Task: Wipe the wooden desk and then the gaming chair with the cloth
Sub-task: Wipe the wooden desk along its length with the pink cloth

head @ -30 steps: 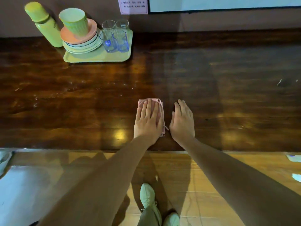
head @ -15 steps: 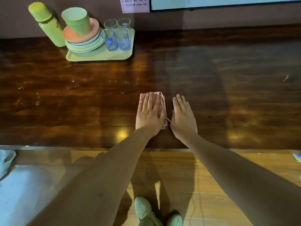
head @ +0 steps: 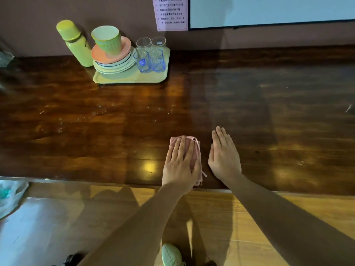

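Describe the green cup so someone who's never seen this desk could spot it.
At the wooden desk's back left sits a pale tray. On its plate stack sits the green cup, ribbed and opaque; the glasses beside it are clear.

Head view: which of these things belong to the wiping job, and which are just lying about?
In the job:
- cloth, pressed flat under the left hand
- desk
- right hand, flat on the desk beside the cloth
- gaming chair: not in view

Lying about:
- tray with plates, cup and glasses
- flask
- wall notice
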{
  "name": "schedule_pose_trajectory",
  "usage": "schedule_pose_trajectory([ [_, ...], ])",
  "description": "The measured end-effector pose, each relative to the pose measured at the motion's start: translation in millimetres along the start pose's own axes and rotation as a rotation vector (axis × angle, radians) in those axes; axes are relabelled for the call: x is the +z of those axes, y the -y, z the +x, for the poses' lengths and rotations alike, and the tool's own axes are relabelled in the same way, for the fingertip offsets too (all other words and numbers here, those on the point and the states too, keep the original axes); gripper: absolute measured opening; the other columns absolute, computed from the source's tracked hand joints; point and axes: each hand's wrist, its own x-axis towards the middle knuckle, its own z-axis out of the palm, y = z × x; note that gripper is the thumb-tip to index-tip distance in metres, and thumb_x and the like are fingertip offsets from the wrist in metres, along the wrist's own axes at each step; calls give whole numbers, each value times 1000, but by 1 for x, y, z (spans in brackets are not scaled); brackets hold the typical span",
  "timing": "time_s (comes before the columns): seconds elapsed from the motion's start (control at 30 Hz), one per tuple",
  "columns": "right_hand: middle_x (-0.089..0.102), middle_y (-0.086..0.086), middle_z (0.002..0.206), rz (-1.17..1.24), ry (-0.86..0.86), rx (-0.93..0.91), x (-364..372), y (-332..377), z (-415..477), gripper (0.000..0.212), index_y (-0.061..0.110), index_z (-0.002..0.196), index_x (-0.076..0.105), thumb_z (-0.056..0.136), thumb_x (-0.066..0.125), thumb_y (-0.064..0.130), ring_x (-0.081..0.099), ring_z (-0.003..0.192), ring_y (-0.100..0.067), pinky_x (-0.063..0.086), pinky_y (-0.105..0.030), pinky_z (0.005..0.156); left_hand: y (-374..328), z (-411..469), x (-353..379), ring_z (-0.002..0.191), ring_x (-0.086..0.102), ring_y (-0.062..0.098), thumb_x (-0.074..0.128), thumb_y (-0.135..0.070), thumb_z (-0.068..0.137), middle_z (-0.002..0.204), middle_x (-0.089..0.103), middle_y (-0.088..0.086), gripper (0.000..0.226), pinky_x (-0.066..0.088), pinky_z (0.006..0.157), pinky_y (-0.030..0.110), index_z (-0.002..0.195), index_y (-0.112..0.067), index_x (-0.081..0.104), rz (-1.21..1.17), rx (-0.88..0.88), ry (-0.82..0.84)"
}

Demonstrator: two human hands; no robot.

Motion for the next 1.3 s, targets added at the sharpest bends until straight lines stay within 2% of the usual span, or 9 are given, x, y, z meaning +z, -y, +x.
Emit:
schedule_pose_trajectory([
  [0.2, 20, -13, 173, -98, 8, -10, 7, -1, 4, 58, 7, 165, 25, 110, 28, 26, 12, 162, -25, 22, -44, 130, 33, 93, -3, 163, -8, 19, 8, -59, 108, 177, 2, 5, 73, -5, 132, 40, 170, -20, 7, 53, -2, 37],
  [0.33, 20, -12, 174, -124, 45, -6, 4, 1, 3, 59, 8, 165, 24, 109, 25, 29, 12, 162, -25, 21, -44, 131, 23, 74, -4, 162, -12, 20, 9, -56, 109, 177, -2, 8, 72, -4, 132, 43, 169, -18, 3, 25, -39, 53],
  [0.43, 34, -15, 168, -141, 68, -10, -8, 4, 5, 60, 5, 160, 36, 107, 33, 31, 26, 158, -30, 31, -46, 126, 7, 33, -8, 162, -15, 19, 11, -55, 110, 177, -3, 7, 70, -3, 132, 44, 169, -18, 0, -3, -59, 52],
  [0.53, 54, -16, 148, -172, 103, 14, -18, 13, 24, 53, 6, 143, 53, 98, 46, 32, 47, 136, -33, 44, -48, 108, 1, 6, -7, 163, -9, 20, 19, -53, 111, 177, 6, 7, 68, 5, 133, 46, 168, -20, 2, -8, -41, 12],
  [0.6, 55, -17, 138, -147, 85, 35, -18, 18, 34, 48, 6, 136, 55, 96, 46, 31, 48, 126, -34, 45, -48, 104, 5, 6, -8, 163, -6, 19, 24, -54, 110, 177, 9, 7, 70, 8, 132, 46, 169, -22, 5, -25, -47, 2],
  [0.73, 43, -17, 157, -83, 16, -3, -3, 11, 37, 52, 7, 150, 46, 103, 42, 30, 37, 146, -33, 35, -50, 119, 12, 35, -5, 163, -6, 20, 20, -56, 108, 177, 8, 8, 71, 6, 132, 46, 169, -20, 12, -20, -39, 29],
  [0.87, 21, -12, 173, -75, 53, -63, 0, 9, 43, 61, 11, 163, 28, 107, 21, 33, 14, 162, -28, 20, -50, 130, 32, 96, -10, 163, -9, 21, 11, -56, 107, 177, 1, 8, 72, -6, 132, 42, 170, -21, 6, 34, -2, 51],
  [1.07, 20, -9, 174, -32, 69, -50, 3, 8, 44, 62, 14, 165, 28, 107, 16, 35, 13, 162, -25, 17, -48, 131, 37, 116, -9, 162, -15, 21, 3, -56, 107, 177, -7, 8, 73, -9, 131, 42, 169, -18, -3, 87, -20, 86],
  [1.3, 26, -11, 172, 10, 75, -51, -10, 9, 39, 64, 12, 163, 33, 107, 14, 36, 18, 161, -27, 23, -49, 129, 8, 43, -2, 162, -16, 20, 11, -55, 110, 177, -3, 9, 70, 1, 133, 45, 169, -18, 2, -11, -91, 34],
])
